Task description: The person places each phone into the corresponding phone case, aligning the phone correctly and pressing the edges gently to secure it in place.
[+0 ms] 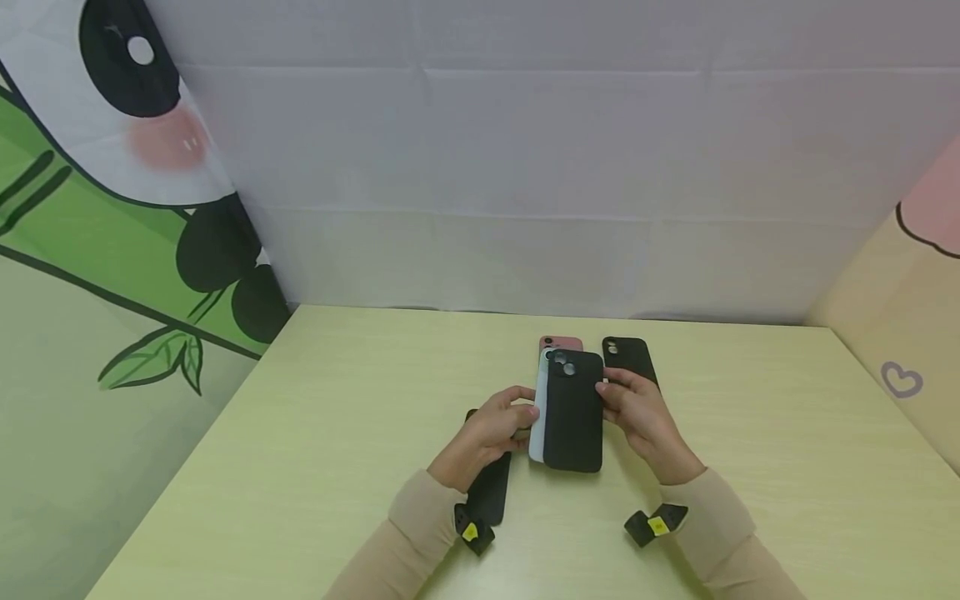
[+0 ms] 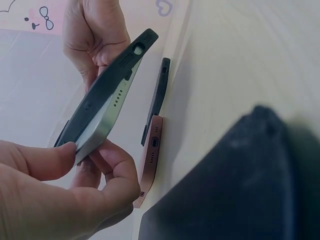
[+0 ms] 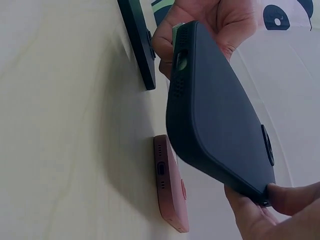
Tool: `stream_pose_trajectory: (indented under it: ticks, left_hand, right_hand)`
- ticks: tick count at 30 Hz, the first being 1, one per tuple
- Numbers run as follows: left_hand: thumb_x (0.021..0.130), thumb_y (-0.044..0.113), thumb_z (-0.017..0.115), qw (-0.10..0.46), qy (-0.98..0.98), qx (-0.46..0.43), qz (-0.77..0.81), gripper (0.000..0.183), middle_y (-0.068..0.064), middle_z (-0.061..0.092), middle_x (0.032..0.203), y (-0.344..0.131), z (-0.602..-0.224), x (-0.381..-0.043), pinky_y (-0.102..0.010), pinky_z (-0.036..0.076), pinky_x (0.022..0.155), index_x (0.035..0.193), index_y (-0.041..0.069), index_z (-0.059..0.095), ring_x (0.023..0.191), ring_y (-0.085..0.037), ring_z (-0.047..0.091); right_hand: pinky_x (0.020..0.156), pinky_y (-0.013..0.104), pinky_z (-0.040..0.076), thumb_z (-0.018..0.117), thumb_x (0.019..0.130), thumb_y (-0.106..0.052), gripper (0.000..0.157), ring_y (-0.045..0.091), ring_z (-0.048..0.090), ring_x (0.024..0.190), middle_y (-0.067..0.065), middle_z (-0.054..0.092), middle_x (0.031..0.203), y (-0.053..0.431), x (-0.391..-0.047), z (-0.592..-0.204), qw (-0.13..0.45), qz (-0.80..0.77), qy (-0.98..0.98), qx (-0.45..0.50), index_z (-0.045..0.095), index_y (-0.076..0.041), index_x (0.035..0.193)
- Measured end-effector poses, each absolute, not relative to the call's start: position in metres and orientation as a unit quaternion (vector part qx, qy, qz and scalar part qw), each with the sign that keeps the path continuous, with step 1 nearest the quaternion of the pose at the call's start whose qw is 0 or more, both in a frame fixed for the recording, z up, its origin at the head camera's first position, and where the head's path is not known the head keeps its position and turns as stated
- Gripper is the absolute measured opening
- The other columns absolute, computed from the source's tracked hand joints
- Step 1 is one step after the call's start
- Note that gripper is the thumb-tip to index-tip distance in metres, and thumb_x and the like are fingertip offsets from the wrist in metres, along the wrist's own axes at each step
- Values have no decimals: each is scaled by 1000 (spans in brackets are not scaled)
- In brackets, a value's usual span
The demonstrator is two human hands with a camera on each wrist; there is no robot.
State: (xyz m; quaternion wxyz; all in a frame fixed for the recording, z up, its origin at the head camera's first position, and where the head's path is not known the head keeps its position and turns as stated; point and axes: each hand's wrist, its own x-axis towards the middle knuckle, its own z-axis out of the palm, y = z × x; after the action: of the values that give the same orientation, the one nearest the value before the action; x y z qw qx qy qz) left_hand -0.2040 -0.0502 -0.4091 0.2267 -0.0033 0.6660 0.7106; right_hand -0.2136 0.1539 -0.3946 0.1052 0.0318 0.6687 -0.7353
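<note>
Above the table, my left hand [image 1: 495,427] pinches the left edge of a pale phone [image 1: 537,437] between thumb and fingers. A black phone case [image 1: 574,417] with a camera cutout covers most of the phone's back. My right hand [image 1: 643,417] pinches the case by its upper right edge. In the left wrist view the case [image 2: 97,95] sits askew, and the side of the phone [image 2: 103,125] sticks out along one long edge. The right wrist view shows the case's smooth back [image 3: 220,110] and its port opening, with the phone mostly hidden behind it.
Behind the held phone lies a pink phone [image 1: 562,342] on the pale table [image 1: 360,400]. To its right is a black phone-shaped piece [image 1: 632,357] with camera openings. Another black one [image 1: 491,492] lies under my left wrist. A white cloth wall [image 1: 487,167] stands behind the table.
</note>
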Motion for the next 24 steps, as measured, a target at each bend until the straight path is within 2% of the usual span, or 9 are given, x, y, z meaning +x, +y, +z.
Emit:
stream_pose_trajectory:
  ticks: [10, 16, 24]
  left_hand:
    - [93, 1, 43, 224, 663, -5, 714, 27, 0, 61, 86, -46, -411, -204, -30, 45, 67, 120, 3, 45, 76, -12, 56]
    - [94, 2, 42, 228, 665, -2, 711, 26, -2, 62, 89, -45, -412, -203, -30, 45, 69, 120, 6, 45, 78, -13, 56]
    - [95, 3, 41, 232, 659, 0, 715, 25, -3, 63, 92, -43, -412, -201, -30, 45, 70, 119, 7, 45, 82, -13, 56]
  right_hand:
    - [72, 20, 49, 45, 94, -4, 45, 3, 55, 84, 0, 55, 100, 152, -215, -396, 103, -721, 684, 43, 31, 8, 135]
    - [69, 19, 49, 47, 93, -5, 44, 3, 53, 81, -2, 53, 94, 152, -216, -396, 103, -715, 690, 47, 34, 7, 134]
    - [68, 18, 50, 48, 93, -4, 42, 3, 56, 79, -6, 58, 90, 151, -214, -395, 89, -710, 697, 53, 37, 7, 132]
